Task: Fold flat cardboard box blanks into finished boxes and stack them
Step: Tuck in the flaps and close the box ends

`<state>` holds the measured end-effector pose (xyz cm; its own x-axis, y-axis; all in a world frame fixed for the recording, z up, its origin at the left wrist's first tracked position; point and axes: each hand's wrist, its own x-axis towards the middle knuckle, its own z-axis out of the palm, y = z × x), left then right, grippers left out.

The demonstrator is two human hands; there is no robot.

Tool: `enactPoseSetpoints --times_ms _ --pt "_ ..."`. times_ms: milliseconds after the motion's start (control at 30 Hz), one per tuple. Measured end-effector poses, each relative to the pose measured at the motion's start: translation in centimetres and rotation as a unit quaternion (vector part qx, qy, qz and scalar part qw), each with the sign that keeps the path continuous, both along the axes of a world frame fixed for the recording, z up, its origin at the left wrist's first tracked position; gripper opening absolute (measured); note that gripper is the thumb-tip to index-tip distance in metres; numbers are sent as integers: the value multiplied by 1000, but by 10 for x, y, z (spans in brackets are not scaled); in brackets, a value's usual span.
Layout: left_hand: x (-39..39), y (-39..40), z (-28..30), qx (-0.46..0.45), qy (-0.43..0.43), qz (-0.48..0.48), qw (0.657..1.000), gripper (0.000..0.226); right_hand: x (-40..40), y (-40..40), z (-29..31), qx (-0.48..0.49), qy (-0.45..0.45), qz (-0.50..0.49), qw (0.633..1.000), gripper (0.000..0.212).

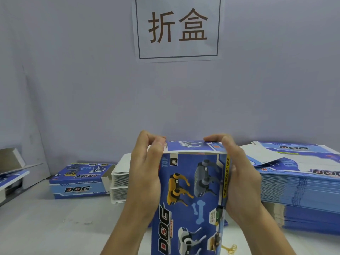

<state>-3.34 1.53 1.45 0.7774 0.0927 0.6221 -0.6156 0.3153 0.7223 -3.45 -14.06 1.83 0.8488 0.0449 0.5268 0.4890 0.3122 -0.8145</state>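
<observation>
Both hands close the end flap of a blue "DOG" toy box (191, 199) held upright at the middle of the table.

The left hand (147, 168) clasps the box's left side, its fingers curled over the top corner and pinching the folded flap (191, 147). The right hand (239, 173) wraps the right side, fingers bent together and pressing down on the flap's right end. Behind the box sits a stack of white flat blanks (119, 183); to the right a tall stack of blue printed blanks (301, 192). At the left a finished box (79, 183) lies on the white table (55, 227), under a paper sign (177, 28) on the wall.
</observation>
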Motion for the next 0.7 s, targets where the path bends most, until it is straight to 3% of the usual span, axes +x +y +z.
enactPoseSetpoints --times_ms 100,167,267,333,433,500,533,700 --pt "2 2 -1 35 -17 -17 999 15 3 3 -7 7 -22 -20 1000 23" --pt "2 4 -2 32 -17 -34 999 20 2 2 -11 -8 -41 -48 998 25" --pt "0 4 -1 51 0 -29 998 20 9 -2 -5 -10 -49 -1 999 25" --pt "0 5 0 69 6 -14 997 16 17 -4 -2 -19 -33 22 999 10" --pt "-4 5 0 106 -17 -5 994 30 15 -6 -7 -28 -42 11 999 22" --pt "-6 6 1 131 -43 5 990 40 6 -9 -12 -36 -42 60 997 53" --pt "-6 7 2 141 -53 19 988 43 5 -10 -15 -57 -48 56 996 57" --pt "-5 11 3 140 -57 39 988 38 7 -6 -12 -51 -52 19 997 35"
